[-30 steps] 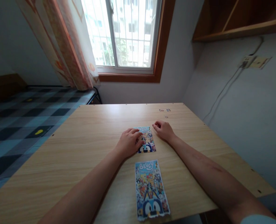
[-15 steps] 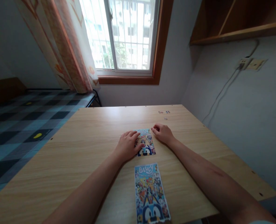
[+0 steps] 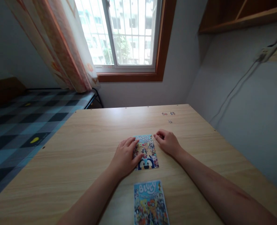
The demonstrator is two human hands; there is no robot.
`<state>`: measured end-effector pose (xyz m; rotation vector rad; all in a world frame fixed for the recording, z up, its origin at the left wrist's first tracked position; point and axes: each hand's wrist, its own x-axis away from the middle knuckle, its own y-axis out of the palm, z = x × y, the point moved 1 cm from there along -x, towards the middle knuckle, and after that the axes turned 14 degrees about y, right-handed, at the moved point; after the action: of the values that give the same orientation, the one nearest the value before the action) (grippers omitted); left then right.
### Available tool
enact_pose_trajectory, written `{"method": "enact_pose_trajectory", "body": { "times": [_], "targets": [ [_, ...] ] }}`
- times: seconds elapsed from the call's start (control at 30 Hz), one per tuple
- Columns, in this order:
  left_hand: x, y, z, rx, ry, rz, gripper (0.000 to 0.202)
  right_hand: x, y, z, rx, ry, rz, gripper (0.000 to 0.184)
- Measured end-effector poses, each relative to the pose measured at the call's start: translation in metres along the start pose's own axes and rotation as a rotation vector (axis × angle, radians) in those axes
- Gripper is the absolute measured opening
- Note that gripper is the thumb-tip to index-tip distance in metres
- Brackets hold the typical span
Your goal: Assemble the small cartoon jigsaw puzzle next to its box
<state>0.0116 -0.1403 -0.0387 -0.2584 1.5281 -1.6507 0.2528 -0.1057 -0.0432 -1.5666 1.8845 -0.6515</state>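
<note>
A colourful jigsaw puzzle (image 3: 145,147) with cartoon dogs and a "Bluey" title lies flat on the wooden table. Bare table shows through gaps in its middle. My left hand (image 3: 126,156) rests palm down over the puzzle's left edge, fingers spread and thumb near the blue dog's face. Beside the upper right corner, my right hand (image 3: 167,140) lies on the table with its fingers curled in; whatever is between them, if anything, is hidden. Closer to me is a printed picture sheet (image 3: 150,203) with the same design, its lower part cut off by the frame.
Several loose puzzle pieces (image 3: 170,121) lie near the table's far right corner. The table (image 3: 82,150) reaches toward a wall below a window (image 3: 131,37). A bed (image 3: 23,122) with a checked cover stands at the left. A cable (image 3: 234,90) hangs along the right wall.
The camera view has shifted, so the puzzle and picture sheet sit lower in the frame. Both hands keep about the same places beside and on the puzzle.
</note>
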Motion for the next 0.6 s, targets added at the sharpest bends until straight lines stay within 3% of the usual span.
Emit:
{"method": "enact_pose_trajectory", "body": {
  "times": [0.6],
  "targets": [
    [0.0043,-0.0038,-0.0005,-0.005,-0.036,-0.139,0.062,0.0023,-0.0011,-0.0021,0.056,0.006,-0.059,0.029]
  ]
}}
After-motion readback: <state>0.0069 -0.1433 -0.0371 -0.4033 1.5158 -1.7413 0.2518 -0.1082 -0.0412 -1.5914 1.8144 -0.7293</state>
